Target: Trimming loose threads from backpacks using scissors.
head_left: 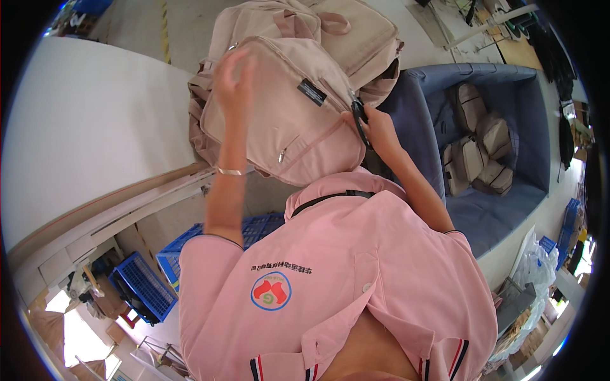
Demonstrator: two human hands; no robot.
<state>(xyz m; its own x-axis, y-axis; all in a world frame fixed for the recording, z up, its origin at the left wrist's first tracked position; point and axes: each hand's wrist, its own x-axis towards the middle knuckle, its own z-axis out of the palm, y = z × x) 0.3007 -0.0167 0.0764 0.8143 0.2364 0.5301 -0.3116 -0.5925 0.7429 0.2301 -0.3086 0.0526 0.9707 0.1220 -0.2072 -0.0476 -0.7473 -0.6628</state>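
Observation:
A pale pink backpack (279, 95) lies in front of me, with a dark label, a zipped pocket and straps along its left side. Over its upper left part is my left hand (234, 79), blurred by motion, its fingers apart and nothing visible in them. A metal zipper pull (233, 46) shows close to those fingertips. At the bag's right edge my right hand (376, 130) is closed around black scissors (359, 122). Their blades are hard to make out against the bag.
More pale pink backpacks (365, 41) lie behind this one. To the right stands a blue-grey padded bin (413, 108) with several taupe bags (467, 165) inside. A white panel (101, 120) is at left. Blue plastic crates (143, 286) stand at lower left.

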